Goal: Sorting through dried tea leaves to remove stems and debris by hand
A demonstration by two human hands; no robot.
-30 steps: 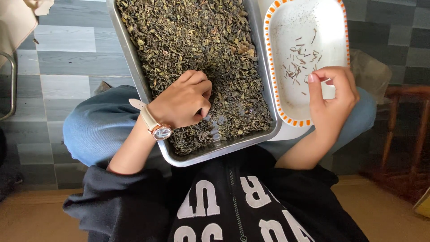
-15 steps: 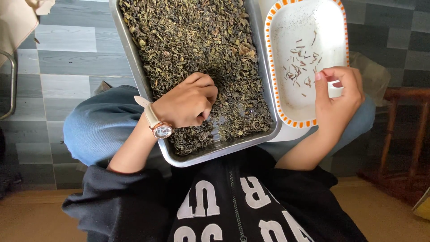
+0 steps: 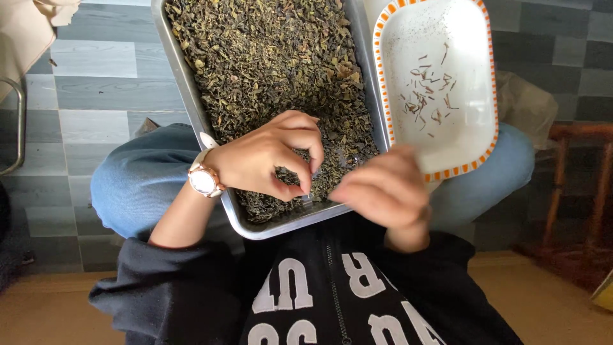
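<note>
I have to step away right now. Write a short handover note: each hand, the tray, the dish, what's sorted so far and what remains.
Left hand: wears a wristwatch, fingertips pinched together over the dried leaves at the near end of the metal tray.
Right hand: blurred, at the tray's near right corner; whether it holds anything cannot be told.
The tray rests across the lap; the white dish with orange rim sits beside it on the right.
Done: a small scatter of stems lies in the dish.
Left: the tray is nearly full of leaves.
</note>
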